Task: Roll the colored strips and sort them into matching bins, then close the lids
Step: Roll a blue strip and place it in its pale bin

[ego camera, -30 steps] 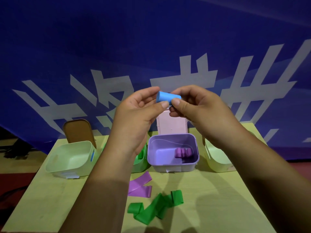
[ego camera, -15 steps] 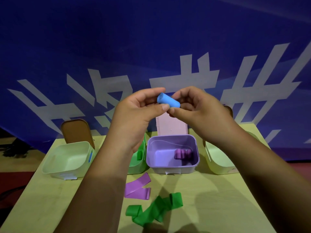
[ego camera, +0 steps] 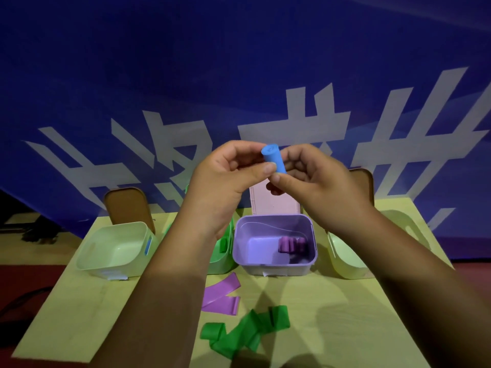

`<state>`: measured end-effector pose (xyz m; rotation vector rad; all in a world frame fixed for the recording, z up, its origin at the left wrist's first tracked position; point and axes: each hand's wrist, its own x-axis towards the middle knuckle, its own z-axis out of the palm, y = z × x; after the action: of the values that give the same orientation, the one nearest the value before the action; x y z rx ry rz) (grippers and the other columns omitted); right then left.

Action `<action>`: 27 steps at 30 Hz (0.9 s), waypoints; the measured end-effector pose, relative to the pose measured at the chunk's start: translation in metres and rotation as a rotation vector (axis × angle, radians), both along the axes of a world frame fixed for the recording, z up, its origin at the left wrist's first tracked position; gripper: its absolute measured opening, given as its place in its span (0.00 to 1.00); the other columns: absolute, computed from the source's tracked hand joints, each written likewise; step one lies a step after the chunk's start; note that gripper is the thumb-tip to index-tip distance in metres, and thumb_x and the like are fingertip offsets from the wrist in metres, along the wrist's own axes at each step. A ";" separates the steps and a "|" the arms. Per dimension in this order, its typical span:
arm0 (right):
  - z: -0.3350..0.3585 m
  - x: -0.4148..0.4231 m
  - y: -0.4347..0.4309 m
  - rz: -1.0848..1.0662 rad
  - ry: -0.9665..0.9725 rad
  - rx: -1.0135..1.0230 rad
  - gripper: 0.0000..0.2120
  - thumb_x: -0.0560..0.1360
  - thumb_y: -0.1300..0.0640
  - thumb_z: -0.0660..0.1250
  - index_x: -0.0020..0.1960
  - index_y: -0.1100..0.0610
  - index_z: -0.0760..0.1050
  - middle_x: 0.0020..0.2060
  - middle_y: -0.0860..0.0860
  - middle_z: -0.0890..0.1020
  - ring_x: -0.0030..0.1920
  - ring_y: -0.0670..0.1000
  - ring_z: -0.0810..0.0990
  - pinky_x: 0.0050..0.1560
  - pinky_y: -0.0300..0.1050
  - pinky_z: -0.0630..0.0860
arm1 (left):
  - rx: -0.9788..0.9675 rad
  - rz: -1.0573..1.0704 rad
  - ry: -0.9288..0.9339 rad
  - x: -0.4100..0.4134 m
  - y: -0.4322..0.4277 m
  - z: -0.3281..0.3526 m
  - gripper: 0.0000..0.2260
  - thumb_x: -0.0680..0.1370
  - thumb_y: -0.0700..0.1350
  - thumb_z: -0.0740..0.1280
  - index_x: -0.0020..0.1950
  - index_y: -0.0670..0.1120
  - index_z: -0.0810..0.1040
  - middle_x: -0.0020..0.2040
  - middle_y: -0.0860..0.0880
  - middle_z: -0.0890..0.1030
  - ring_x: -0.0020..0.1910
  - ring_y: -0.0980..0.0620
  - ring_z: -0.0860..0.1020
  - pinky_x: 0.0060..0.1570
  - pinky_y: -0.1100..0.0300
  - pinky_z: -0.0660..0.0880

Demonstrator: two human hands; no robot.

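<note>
Banner (ego camera: 239,75), deep blue with white characters, fills the far side behind the table (ego camera: 345,328). Four bins stand open in a row across the table's far half. The left bin (ego camera: 119,225) is pale with a blue tag on its right wall. The green bin (ego camera: 224,257) is mostly hidden behind the left forearm. The purple bin (ego camera: 273,268) sits in the middle, and the pale right bin (ego camera: 342,264) is partly behind the right wrist. Their lids (ego camera: 127,205) stand upright at the far edges.

Nearer on the table a green strip (ego camera: 244,333) lies loose and crumpled. Just beyond it lies a purple strip (ego camera: 220,296), folded flat. Neither is rolled. Purple rolls (ego camera: 292,244) rest at the right end of the purple bin.

The left hand (ego camera: 223,181) and right hand (ego camera: 316,179) meet in the air above the bins. Between them is the blue roll (ego camera: 273,159), tilted with its coiled end up and to the left. The left thumb and curled fingers pinch its middle. The right thumb and fingers pinch its lower end.

The roll looks tight and finished, so the step in hand is probably the end of rolling. Next, one hand must keep the pinch so the coil does not spring open. It should then carry the roll down to the left bin, which the blue tag suggests is the match. The two loose strips and all the lids are left to do.
</note>
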<state>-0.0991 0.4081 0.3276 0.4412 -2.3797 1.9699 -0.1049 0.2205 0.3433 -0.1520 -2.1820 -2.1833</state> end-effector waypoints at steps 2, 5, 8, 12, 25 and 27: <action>-0.007 0.000 -0.003 0.022 -0.005 0.019 0.10 0.81 0.54 0.74 0.61 0.50 0.79 0.49 0.47 0.88 0.50 0.48 0.89 0.57 0.53 0.86 | -0.006 0.023 -0.023 0.003 -0.002 -0.004 0.14 0.76 0.34 0.77 0.57 0.49 0.87 0.53 0.47 0.89 0.55 0.49 0.87 0.57 0.55 0.81; -0.020 -0.001 -0.009 0.024 -0.008 0.025 0.10 0.81 0.53 0.74 0.61 0.51 0.78 0.48 0.48 0.88 0.49 0.49 0.88 0.56 0.58 0.85 | -0.018 0.052 -0.069 0.008 -0.005 -0.011 0.14 0.76 0.34 0.77 0.57 0.50 0.88 0.54 0.47 0.89 0.57 0.49 0.87 0.60 0.52 0.81; -0.032 0.002 -0.016 0.032 -0.034 0.035 0.10 0.81 0.54 0.73 0.61 0.52 0.78 0.48 0.48 0.88 0.48 0.47 0.88 0.55 0.54 0.86 | -0.001 0.085 -0.117 0.012 -0.008 -0.020 0.15 0.76 0.33 0.77 0.59 0.48 0.88 0.54 0.45 0.89 0.57 0.48 0.87 0.61 0.53 0.81; -0.042 0.005 -0.025 0.044 -0.041 0.081 0.11 0.82 0.53 0.73 0.62 0.52 0.77 0.47 0.48 0.88 0.47 0.46 0.88 0.55 0.55 0.85 | -0.025 0.140 -0.149 0.023 -0.014 -0.027 0.16 0.77 0.33 0.77 0.62 0.45 0.87 0.54 0.46 0.90 0.55 0.49 0.88 0.56 0.58 0.83; -0.043 0.004 -0.096 0.100 -0.016 0.150 0.11 0.80 0.50 0.75 0.58 0.50 0.76 0.45 0.47 0.86 0.43 0.46 0.87 0.51 0.55 0.85 | 0.016 0.305 -0.166 0.041 -0.070 -0.028 0.14 0.77 0.33 0.77 0.60 0.47 0.87 0.52 0.44 0.90 0.55 0.46 0.88 0.60 0.52 0.84; -0.047 0.002 -0.112 0.107 -0.029 0.153 0.12 0.79 0.50 0.76 0.57 0.50 0.76 0.45 0.47 0.87 0.43 0.48 0.87 0.51 0.56 0.85 | 0.037 0.318 -0.182 0.044 -0.085 -0.031 0.14 0.78 0.33 0.76 0.60 0.47 0.87 0.53 0.44 0.90 0.56 0.46 0.88 0.60 0.52 0.84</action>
<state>-0.0971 0.2964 0.2809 0.5600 -2.5879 1.8527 -0.0610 0.1354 0.3120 0.3836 -2.0750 -2.1244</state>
